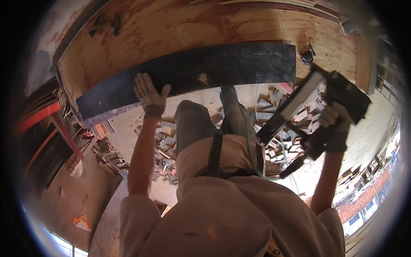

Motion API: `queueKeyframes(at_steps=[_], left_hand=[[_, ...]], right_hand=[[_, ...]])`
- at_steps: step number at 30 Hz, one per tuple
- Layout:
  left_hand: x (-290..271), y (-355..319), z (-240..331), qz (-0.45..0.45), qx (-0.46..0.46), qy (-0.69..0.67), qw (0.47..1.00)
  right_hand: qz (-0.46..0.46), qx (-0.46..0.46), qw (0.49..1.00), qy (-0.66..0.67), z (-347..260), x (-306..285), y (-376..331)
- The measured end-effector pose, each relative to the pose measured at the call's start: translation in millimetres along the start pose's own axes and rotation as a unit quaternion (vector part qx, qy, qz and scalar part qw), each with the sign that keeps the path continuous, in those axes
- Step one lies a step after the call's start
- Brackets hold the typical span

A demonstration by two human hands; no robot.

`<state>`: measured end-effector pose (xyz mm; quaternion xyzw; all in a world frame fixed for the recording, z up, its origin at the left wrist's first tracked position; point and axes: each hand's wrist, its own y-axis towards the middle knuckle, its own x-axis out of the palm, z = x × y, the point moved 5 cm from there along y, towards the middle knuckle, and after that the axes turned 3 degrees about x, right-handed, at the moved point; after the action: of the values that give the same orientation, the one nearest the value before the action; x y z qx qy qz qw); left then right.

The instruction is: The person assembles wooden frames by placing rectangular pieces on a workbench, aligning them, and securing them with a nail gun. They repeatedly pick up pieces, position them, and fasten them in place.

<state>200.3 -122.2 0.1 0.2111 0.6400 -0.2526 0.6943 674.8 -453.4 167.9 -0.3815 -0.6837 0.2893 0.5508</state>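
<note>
A long black board (244,64) lies across the wooden work surface (180,32) before me. My left hand (152,96), in a pale glove, rests on its near edge with the fingers stretched out flat. My right hand (336,120), gloved too, is wrapped round the handle of a black nail gun (351,96). The tool is raised to the right of the board, apart from it. Its long straight magazine slants down toward my body, and a thin greenish hose (269,178) runs from near its lower end to my waist.
Wood offcuts (165,145) litter the floor round my legs. A small dark object (307,56) sits on the work surface past the board's right end. Dark objects (105,26) lie at the far left. Stacked boards (366,60) stand at right; a red beam (40,118) is at left.
</note>
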Motion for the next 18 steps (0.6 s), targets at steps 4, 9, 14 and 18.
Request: queueKeyframes(at_steps=[4,9,14,18], left_hand=[[7,-7,-36,-0.005,0.008,-0.012,1.0],[11,-14,-42,-0.008,0.012,-0.047,0.999],[9,-12,-51,-0.048,0.004,-0.111,0.993],[9,-10,-54,-0.096,-0.013,-0.16,0.982]], right_hand=[[0.038,0.081,0.996,0.011,113,37,19],[0.069,0.159,0.983,0.067,213,73,47],[0.067,0.133,0.986,0.07,284,109,49],[0.045,0.12,0.99,0.054,330,134,53]])
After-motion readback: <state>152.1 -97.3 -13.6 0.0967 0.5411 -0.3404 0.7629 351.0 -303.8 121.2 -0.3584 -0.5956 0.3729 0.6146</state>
